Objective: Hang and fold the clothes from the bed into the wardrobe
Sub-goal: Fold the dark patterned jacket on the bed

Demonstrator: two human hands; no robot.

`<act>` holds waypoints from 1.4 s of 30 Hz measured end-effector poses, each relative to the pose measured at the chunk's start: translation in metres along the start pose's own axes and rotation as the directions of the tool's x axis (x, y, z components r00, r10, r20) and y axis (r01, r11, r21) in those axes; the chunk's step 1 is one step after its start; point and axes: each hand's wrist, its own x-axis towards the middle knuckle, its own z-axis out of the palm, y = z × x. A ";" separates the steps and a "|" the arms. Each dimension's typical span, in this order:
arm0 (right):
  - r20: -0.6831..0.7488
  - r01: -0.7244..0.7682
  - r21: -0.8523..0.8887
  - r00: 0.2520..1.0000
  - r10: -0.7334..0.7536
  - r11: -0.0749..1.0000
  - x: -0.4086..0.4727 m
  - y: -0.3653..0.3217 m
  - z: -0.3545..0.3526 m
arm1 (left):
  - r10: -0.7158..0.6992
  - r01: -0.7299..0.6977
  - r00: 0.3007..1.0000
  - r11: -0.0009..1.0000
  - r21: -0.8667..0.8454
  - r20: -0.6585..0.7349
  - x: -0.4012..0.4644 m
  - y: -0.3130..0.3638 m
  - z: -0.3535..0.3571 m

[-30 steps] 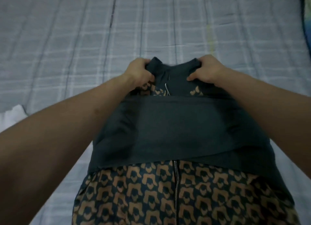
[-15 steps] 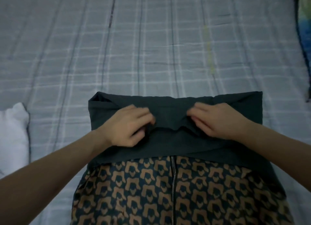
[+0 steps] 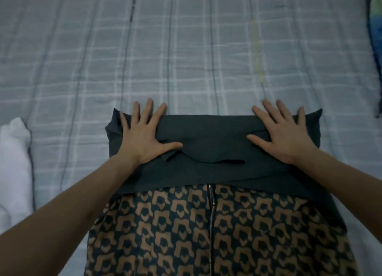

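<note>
Both hands lie flat with fingers spread wide, pressing down on a folded dark grey garment (image 3: pixel 210 139); the left hand (image 3: pixel 142 135) covers the garment's left end, its fingertips reaching past the far fold onto the bedsheet, thumb pointing inward; the right hand (image 3: pixel 283 135) mirrors it on the right end, thumb likewise turned toward the middle; neither hand curls round or pinches any cloth. Between the two thumbs the top layer sags in a shallow curved edge; the garment sits crosswise on the bed, its near edge overlapping a patterned piece (image 3: pixel 217 234), navy with tan shapes and a zip (image 3: pixel 211 213) running down its centre; which garment this is cannot be told. Around them spreads a grey-blue checked bedsheet (image 3: pixel 186 48); a white cloth (image 3: pixel 14 168) lies at the left edge; something blue and green (image 3: pixel 376 38) shows at the far right.
</note>
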 end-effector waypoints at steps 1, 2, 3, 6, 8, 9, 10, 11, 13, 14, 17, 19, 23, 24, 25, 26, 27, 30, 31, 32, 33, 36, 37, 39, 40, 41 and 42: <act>-0.014 -0.013 0.026 1.000 0.014 1.000 -0.002 0.002 0.003 | 0.001 -0.001 1.000 1.000 -0.009 -0.018 0.000 0.000 0.002; -0.025 -0.014 0.061 1.000 0.016 0.998 -0.003 0.002 0.004 | 0.018 -0.018 0.999 1.000 -0.026 -0.031 0.000 0.001 0.002; -0.030 -0.014 0.099 0.999 0.017 0.995 -0.003 0.002 0.003 | 0.036 -0.038 0.999 0.998 -0.053 -0.039 -0.001 0.000 0.001; 0.012 -0.120 0.123 0.993 0.119 0.985 -0.006 0.021 -0.003 | -0.005 0.003 1.000 0.998 -0.059 -0.031 -0.007 -0.019 -0.005; 0.147 -0.201 0.074 0.971 0.189 0.977 -0.014 0.040 -0.009 | -0.166 0.165 0.983 0.986 0.028 0.073 -0.014 -0.038 -0.008; 0.209 -0.208 0.049 0.958 0.194 0.977 -0.017 0.044 -0.013 | -0.224 0.214 0.966 0.973 0.084 0.128 -0.016 -0.043 -0.011; 0.246 -0.199 0.010 0.951 0.190 0.980 -0.017 0.045 -0.020 | -0.236 0.215 0.959 0.966 0.140 0.157 -0.017 -0.045 -0.014; 0.258 -0.182 -0.035 0.948 0.185 0.983 -0.013 0.043 -0.028 | -0.213 0.183 0.963 0.966 0.180 0.165 -0.017 -0.045 -0.018; 0.238 -0.133 -0.088 0.959 0.151 0.987 -0.002 0.038 -0.046 | -0.120 0.096 0.979 0.984 0.149 0.162 -0.014 -0.045 -0.030; 0.217 -0.097 -0.083 0.970 0.113 0.992 0.002 0.036 -0.055 | -0.071 0.057 0.985 0.994 0.097 0.155 -0.013 -0.044 -0.037; 0.230 -0.009 -0.003 0.973 0.009 1.000 0.008 0.032 -0.078 | -0.040 0.048 0.980 0.998 -0.037 0.193 -0.008 -0.041 -0.058; 0.303 -0.016 0.043 0.953 0.002 0.999 0.008 0.027 -0.090 | -0.075 0.091 0.973 0.994 -0.065 0.218 -0.002 -0.040 -0.070; 0.384 0.108 -0.066 0.920 -0.075 0.992 0.002 0.018 -0.109 | 0.021 -0.110 0.932 0.968 0.228 0.362 -0.002 -0.031 -0.096; 0.398 0.135 -0.071 0.912 -0.096 0.988 -0.003 0.017 -0.114 | 0.040 -0.155 0.923 0.949 0.273 0.383 -0.005 -0.027 -0.103; 0.397 0.165 -0.069 0.909 -0.125 0.984 -0.011 0.016 -0.119 | 0.052 -0.171 0.923 0.943 0.285 0.382 -0.010 -0.022 -0.110; 0.377 0.199 -0.066 0.912 -0.161 0.978 -0.020 0.016 -0.124 | 0.055 -0.168 0.926 0.946 0.277 0.373 -0.017 -0.018 -0.117; 0.344 0.234 -0.065 0.918 -0.198 0.970 -0.031 0.017 -0.128 | 0.060 -0.160 0.932 0.953 0.257 0.357 -0.025 -0.014 -0.124; 0.222 0.299 -0.044 0.933 -0.283 0.953 -0.077 0.025 -0.132 | 0.160 -0.221 0.947 0.954 0.203 0.278 -0.063 -0.012 -0.136; 0.166 0.332 -0.050 0.933 -0.320 0.942 -0.096 0.026 -0.132 | 0.222 -0.267 0.948 0.945 0.189 0.229 -0.080 -0.012 -0.140; 0.088 0.384 -0.068 0.922 -0.378 0.921 -0.115 0.025 -0.131 | 0.289 -0.318 0.942 0.932 0.175 0.171 -0.100 -0.013 -0.143; 0.011 0.446 -0.103 0.894 -0.447 0.889 -0.136 0.022 -0.131 | 0.358 -0.373 0.927 0.913 0.165 0.114 -0.121 -0.014 -0.144; -0.122 0.536 -0.164 0.822 -0.556 0.828 -0.194 0.012 -0.117 | 0.550 -0.543 0.835 0.816 0.196 0.025 -0.182 -0.017 -0.135; -0.147 0.545 -0.175 0.809 -0.569 0.820 -0.212 0.009 -0.106 | 0.586 -0.574 0.810 0.789 0.220 0.011 -0.201 -0.018 -0.128; -0.178 0.549 -0.198 0.794 -0.581 0.812 -0.243 0.004 -0.077 | 0.613 -0.597 0.790 0.767 0.235 0.008 -0.235 -0.018 -0.109; -0.165 0.545 -0.205 0.799 -0.578 0.813 -0.256 0.002 -0.059 | 0.611 -0.599 0.791 0.767 0.230 0.022 -0.250 -0.018 -0.095; -0.134 0.539 -0.202 0.812 -0.568 0.818 -0.267 0.000 -0.042 | 0.601 -0.594 0.798 0.773 0.222 0.044 -0.263 -0.018 -0.080; -0.093 0.528 -0.183 0.831 -0.549 0.830 -0.278 -0.002 -0.025 | 0.580 -0.584 0.810 0.786 0.204 0.083 -0.275 -0.017 -0.064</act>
